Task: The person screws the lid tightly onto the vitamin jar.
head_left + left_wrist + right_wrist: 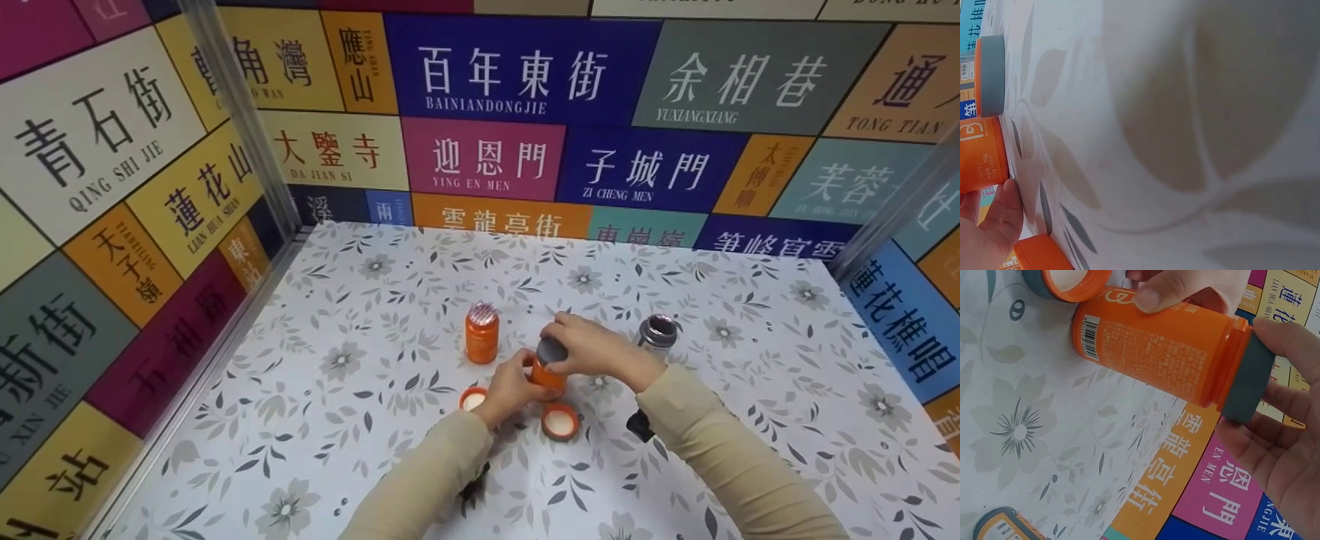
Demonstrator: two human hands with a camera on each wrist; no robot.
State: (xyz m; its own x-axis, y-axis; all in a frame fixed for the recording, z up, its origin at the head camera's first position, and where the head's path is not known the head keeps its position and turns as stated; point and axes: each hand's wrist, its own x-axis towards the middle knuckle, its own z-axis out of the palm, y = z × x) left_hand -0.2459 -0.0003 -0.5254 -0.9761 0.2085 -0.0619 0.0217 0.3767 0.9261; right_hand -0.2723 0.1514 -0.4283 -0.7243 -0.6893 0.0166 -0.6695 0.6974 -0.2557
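Observation:
An orange bottle (548, 379) with printed text and a barcode stands upright in front of me. My left hand (516, 390) grips its body from the left, thumb and fingers around it. On top is a grey screw cap (1249, 379), pinched at its edge by the fingers of my right hand (589, 346). An orange thread band shows beneath the cap in the right wrist view. Just in front of the bottle, a grey cap with an orange rim (560, 422) lies with its pale inside up. Another orange-rimmed cap (473, 398) lies beside my left wrist, partly hidden.
A second orange bottle (481, 335), topped with silver foil, stands behind to the left. A grey bottle (658, 332) without a cap stands behind my right wrist, partly covered. The table (375, 315) has a floral cloth; sign-patterned panels (517, 67) rise at the back and sides.

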